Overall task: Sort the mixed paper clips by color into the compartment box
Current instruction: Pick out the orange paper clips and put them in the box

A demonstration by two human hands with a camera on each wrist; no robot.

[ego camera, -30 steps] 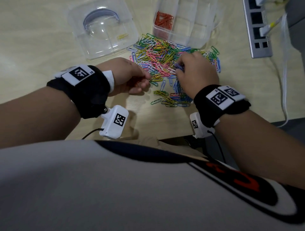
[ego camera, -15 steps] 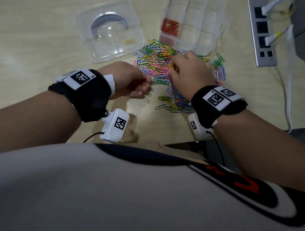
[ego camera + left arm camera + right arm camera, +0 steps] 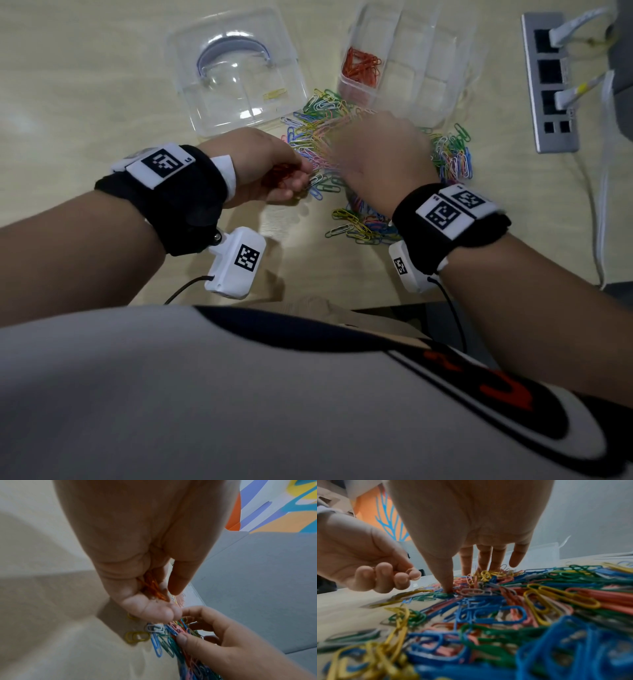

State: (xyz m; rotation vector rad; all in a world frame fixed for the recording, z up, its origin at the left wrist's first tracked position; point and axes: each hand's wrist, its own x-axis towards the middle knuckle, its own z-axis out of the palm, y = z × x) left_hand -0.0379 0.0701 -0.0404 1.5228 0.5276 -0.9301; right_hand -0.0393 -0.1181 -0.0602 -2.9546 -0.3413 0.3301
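Observation:
A heap of mixed paper clips (image 3: 322, 137) (image 3: 505, 601) in several colours lies on the table, just in front of the clear compartment box (image 3: 428, 68). One compartment of the box holds red clips (image 3: 363, 68). My left hand (image 3: 270, 168) (image 3: 150, 591) is curled round a bunch of red-orange clips (image 3: 152, 586) at the heap's left edge. My right hand (image 3: 380, 150) (image 3: 481, 566) hovers on the heap with fingers straight, its thumb and fingertips touching the clips; it is blurred in the head view.
A clear plastic lid (image 3: 236, 72) with one yellow clip on it lies at the back left. A grey power strip (image 3: 551, 78) with plugs and white cables runs along the right. The table's near edge is just below my wrists.
My right hand has slid leftward and farther onto the heap, toward the left hand. The left hand has stayed put with its red clips.

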